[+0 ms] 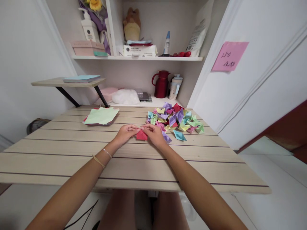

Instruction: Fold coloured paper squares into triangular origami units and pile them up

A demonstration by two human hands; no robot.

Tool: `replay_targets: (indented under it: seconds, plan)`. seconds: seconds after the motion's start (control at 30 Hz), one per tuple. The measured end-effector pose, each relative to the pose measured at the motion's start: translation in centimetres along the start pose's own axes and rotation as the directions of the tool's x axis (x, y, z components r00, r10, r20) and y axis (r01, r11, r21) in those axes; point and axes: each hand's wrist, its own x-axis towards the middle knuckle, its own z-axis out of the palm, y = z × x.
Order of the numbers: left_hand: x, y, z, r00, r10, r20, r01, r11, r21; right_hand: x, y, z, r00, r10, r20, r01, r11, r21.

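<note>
A piece of folded red paper (141, 135) lies at the middle of the table between my two hands. My left hand (126, 132) pinches its upper left side, with thumb and fingertips together. On the upper right side my right hand (153, 132) grips the same paper, its thumb near the left one. Just beyond my right hand spreads a pile of folded paper boats (172, 118) in purple, green, yellow, pink, blue and red. A blue paper boat (179, 135) and a purple one (166, 137) sit at the near edge of the pile.
Loose paper sheets (102, 116), pale green on top, lie at the back left of the slatted table (144, 166). A small raised shelf (48, 82) overhangs that corner. Behind stand a red jug (161, 84) and a pale bottle (176, 88).
</note>
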Motion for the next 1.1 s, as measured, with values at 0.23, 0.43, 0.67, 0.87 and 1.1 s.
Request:
replay_targets:
  seconds: [0.23, 0.43, 0.67, 0.87, 1.1]
  plan:
    - [0.12, -0.03, -0.16, 0.996, -0.058, -0.068, 0.036, 0.956, -0.29, -0.32, -0.36, 0.55, 0.99, 0.136, 0.043, -0.141, 0.982, 0.129]
    - [-0.14, 0.15, 0.18, 0.992, -0.121, 0.023, 0.123, 0.964, -0.234, -0.05, -0.6, 0.0, 0.977, 0.209, -0.05, -0.196, 0.962, 0.188]
    - [-0.42, 0.34, 0.46, 0.978, -0.169, 0.125, 0.186, 0.973, -0.139, -0.09, -0.84, -0.04, 0.961, 0.276, 0.03, -0.268, 0.893, 0.36]
    - [-0.41, 0.37, 0.4, 0.994, -0.083, 0.071, 0.097, 0.968, -0.233, -0.1, -0.56, 0.15, 0.983, 0.178, -0.042, -0.159, 0.945, 0.285]
    - [-0.46, 0.77, 0.49, 0.986, -0.07, 0.152, 0.108, 0.961, -0.255, -0.07, -0.33, -0.02, 0.994, 0.086, -0.062, -0.071, 0.973, 0.218]
